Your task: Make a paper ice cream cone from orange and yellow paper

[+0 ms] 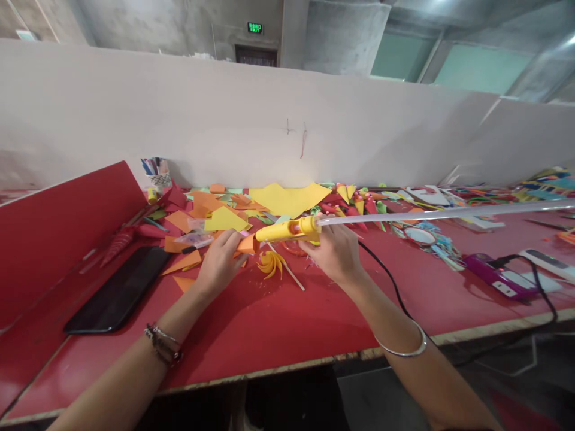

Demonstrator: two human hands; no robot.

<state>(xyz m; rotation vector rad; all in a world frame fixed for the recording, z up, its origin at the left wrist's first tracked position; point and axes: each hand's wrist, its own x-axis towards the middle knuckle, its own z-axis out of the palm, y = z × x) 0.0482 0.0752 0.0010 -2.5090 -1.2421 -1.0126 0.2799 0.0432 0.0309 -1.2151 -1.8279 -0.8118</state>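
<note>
My right hand (336, 250) is closed around the handle of a yellow hot glue gun (281, 231). A long clear glue stick (431, 214) sticks out of the gun's back end, far to the right. In my left hand (221, 258), pinched between the fingers, is a piece of orange paper (247, 243), folded or rolled. The gun's front end meets the paper or sits just inside it; its tip is hidden. Below the gun lies a yellow paper pinwheel (271, 264) on a thin white stick (294, 275).
Orange and yellow paper pieces (227, 219) litter the back of the red table (287, 329). A black phone (119, 290) lies at left, near a pen cup (159, 173). At right are a purple power strip (501, 276) and a black cord (389, 275).
</note>
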